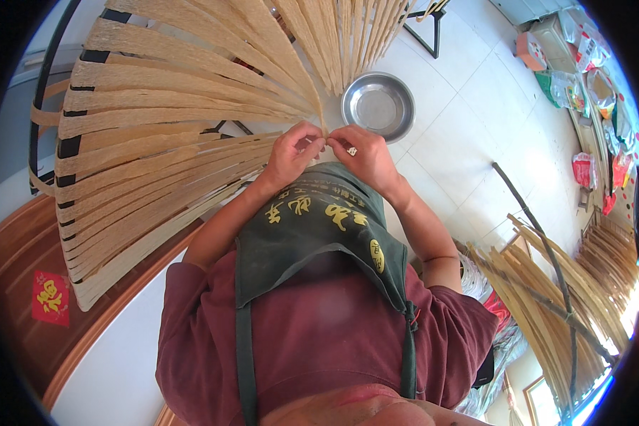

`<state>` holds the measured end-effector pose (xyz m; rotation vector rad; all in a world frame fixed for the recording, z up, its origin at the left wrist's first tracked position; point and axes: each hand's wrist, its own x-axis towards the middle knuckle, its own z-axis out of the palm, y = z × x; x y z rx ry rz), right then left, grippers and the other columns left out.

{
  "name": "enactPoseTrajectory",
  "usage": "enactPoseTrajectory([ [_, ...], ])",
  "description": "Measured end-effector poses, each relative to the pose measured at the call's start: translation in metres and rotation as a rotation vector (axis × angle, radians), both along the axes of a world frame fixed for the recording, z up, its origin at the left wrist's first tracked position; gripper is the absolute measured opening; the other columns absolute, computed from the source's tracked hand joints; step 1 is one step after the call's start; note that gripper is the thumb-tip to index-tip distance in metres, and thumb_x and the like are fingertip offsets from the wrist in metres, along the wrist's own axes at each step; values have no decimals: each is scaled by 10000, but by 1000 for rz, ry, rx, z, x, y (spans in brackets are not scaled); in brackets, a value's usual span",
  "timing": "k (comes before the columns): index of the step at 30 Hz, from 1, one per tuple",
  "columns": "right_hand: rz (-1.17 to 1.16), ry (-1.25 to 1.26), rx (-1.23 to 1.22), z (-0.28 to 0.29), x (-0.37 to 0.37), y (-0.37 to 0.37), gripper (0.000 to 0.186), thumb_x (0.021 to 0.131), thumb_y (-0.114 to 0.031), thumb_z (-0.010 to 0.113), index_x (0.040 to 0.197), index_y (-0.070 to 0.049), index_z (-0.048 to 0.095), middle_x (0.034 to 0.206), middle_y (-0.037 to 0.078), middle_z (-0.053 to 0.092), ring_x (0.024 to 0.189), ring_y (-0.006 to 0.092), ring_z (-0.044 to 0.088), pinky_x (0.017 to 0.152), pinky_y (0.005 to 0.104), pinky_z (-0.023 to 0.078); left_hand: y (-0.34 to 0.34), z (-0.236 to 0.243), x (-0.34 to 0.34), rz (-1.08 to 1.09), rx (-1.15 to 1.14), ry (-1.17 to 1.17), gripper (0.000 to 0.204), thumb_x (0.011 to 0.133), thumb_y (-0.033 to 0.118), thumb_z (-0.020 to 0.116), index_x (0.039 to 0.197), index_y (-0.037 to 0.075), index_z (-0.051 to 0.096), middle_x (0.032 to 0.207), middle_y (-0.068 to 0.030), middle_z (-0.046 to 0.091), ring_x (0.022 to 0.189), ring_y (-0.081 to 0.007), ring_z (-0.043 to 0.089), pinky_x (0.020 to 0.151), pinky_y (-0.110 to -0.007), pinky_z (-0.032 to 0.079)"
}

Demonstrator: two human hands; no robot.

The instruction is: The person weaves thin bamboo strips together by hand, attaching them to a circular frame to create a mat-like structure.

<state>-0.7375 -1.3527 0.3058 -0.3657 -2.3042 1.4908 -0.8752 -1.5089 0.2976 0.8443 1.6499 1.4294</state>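
Observation:
Long, flat tan strips point(156, 106) hang in rows from a black rack point(68, 147) in front of me and to my left. The end of one strip point(321, 113) comes down to my fingertips. My left hand point(293, 153) pinches this end between thumb and fingers. Close beside it, my right hand point(368, 157) is closed on the same end, its fingertips almost touching the left ones. A small white thing point(351, 151) shows against the right fingers; what it is I cannot make out. Both hands are just above my dark green apron point(312, 227).
A round steel basin point(378, 106) stands on the tiled floor point(468, 135) just beyond my right hand. Black rack legs point(433, 39) stand farther off. More tan strips point(525, 305) hang over dark poles at the right. Plastic bags point(564, 89) line the far right side.

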Motion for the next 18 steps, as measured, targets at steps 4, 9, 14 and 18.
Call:
enactPoseTrajectory([
  [4, 36, 29, 101, -2, 2, 1, 104, 870, -18, 717, 974, -10, 713, 925, 140, 715, 789, 319, 704, 700, 379, 563, 0, 0, 1, 7, -5, 29, 65, 957, 26, 652, 998, -16, 624, 957, -69, 624, 849, -136, 676, 679, -272, 566],
  [9, 125, 68, 132, -1, 3, 7, 110, 873, -7, 704, 984, -13, 706, 915, 140, 714, 785, 341, 695, 704, 387, 563, -3, -1, -1, -10, -12, 129, 81, 918, 19, 679, 980, -16, 640, 966, -66, 631, 879, -150, 654, 756, -275, 548],
  [14, 96, -7, 58, -5, 3, 5, 102, 885, -17, 699, 986, -4, 710, 910, 119, 719, 764, 272, 713, 698, 351, 567, -2, 1, 2, 0, 13, 184, 66, 916, 14, 662, 970, -12, 632, 979, -60, 622, 904, -152, 639, 810, -280, 530],
  [18, -28, -57, -260, -9, 1, -5, 125, 893, -76, 681, 978, 6, 720, 901, 145, 721, 756, 281, 724, 700, 351, 574, -3, -6, 3, 43, 23, -66, 74, 958, 33, 625, 1021, -5, 625, 946, -58, 639, 897, -132, 636, 795, -283, 531],
])
